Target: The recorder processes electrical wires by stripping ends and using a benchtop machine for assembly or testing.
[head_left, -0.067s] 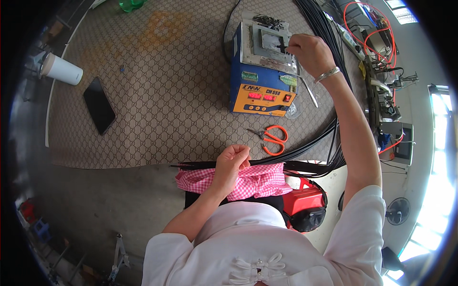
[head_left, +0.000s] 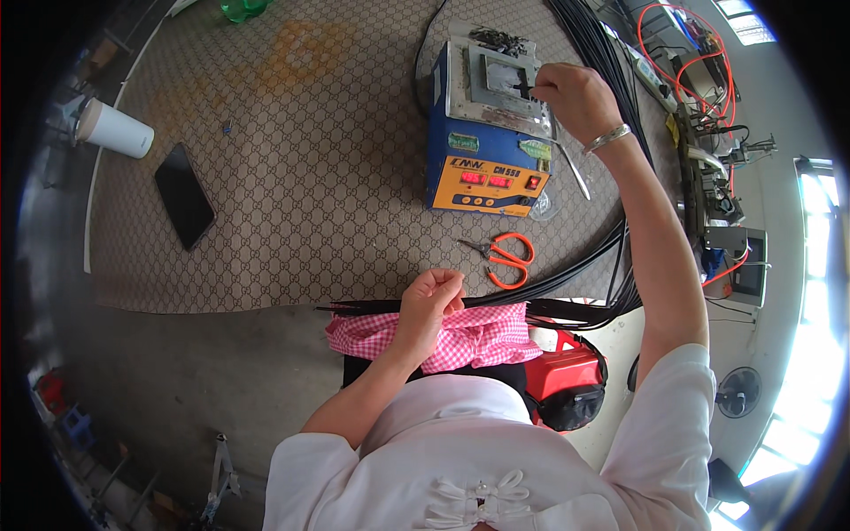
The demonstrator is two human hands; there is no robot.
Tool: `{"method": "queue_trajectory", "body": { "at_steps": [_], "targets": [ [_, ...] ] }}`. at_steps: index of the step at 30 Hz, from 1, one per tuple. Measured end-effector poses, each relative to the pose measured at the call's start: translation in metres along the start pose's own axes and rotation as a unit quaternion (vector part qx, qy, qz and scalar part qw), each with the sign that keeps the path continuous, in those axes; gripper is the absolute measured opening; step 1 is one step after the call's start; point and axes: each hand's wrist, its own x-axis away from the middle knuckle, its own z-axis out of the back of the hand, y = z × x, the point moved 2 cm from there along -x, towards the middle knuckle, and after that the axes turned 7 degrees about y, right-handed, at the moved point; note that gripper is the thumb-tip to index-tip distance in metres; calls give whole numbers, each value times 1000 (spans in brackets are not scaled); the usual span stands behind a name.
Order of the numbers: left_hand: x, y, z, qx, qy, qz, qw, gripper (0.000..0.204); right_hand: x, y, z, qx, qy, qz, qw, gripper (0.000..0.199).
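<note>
Patterned matting (head_left: 292,133) covers our work surface, with bare grey floor below its near edge. Our right hand (head_left: 571,93) reaches out over the blue and orange heating unit (head_left: 487,133), its grip pinched closed on the end of a thin black cable (head_left: 524,88) that it holds down on the unit's metal top plate (head_left: 496,80). Our left hand (head_left: 431,301) sits near our lap, fingers curled closed around the bundle of black cables (head_left: 567,281) where it crosses a pink checked cloth (head_left: 482,341).

The bundle sweeps from that hand out to the right and up along the far side of the surface. We judge the cables light, limp and rather slick, so a single strand is best pinched close to its end, while the bundle wants a full closed fist to keep it from sliding. The plate is probably hot, so we would keep our fingertips on the sheath, not the metal.

Just beside the unit lies a metal rod (head_left: 574,173), and orange-handled scissors (head_left: 509,257) rest in front of it. Well apart on the left lie a black phone (head_left: 184,195) and a white paper cup (head_left: 115,130). A red container (head_left: 567,372) sits by our knee.
</note>
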Motion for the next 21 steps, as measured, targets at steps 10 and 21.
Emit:
{"method": "queue_trajectory", "body": {
  "at_steps": [10, 21],
  "targets": [
    [0, 0, 0, -3, 2, 3, 1000, 9, 1, 0, 9, -16, 18, 4, 1000, 12],
    [0, -1, 0, 1, -2, 1, 1000, 9, 7, 10, 14, -72, 47, 15, 996, 13]
  ]
}}
